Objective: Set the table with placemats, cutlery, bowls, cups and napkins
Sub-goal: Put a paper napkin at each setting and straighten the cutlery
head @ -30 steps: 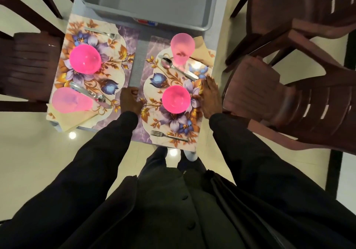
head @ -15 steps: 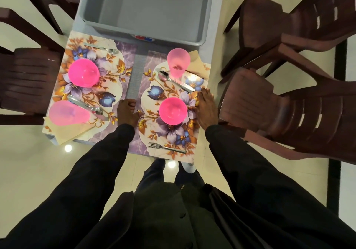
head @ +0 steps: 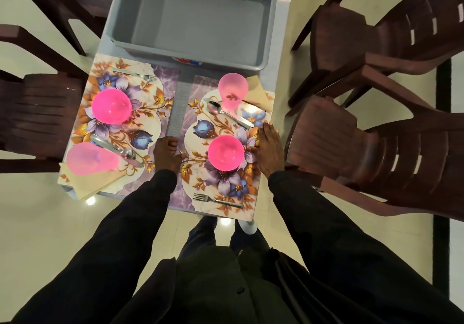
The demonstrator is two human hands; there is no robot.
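Note:
Two floral placemats lie side by side on the small table [head: 179, 103]. The right placemat [head: 187, 193] carries a pink bowl [head: 226, 152], a pink cup [head: 232, 90], a spoon [head: 213, 106], a knife [head: 241, 120], a fork [head: 217, 200] and a beige napkin [head: 258, 93]. My left hand [head: 167, 155] sits at this mat's left edge, fingers curled and thumb on the mat. At the mat's right edge, my right hand [head: 270, 150] lies flat beside the bowl. The left placemat [head: 160, 77] holds a second bowl [head: 111, 106], a second cup [head: 91, 158], cutlery [head: 115, 148], another fork [head: 135, 74] and a second napkin [head: 93, 183].
A grey plastic tub [head: 195, 17] fills the far half of the table, touching both mats' far ends. Dark brown plastic chairs [head: 364, 148] stand close on the right, and another chair [head: 37, 113] is on the left. The near table edge is right at my legs.
Both hands stay at the sides of the right placemat. The view has tilted, so the table sits lower in it and more of the tub shows.

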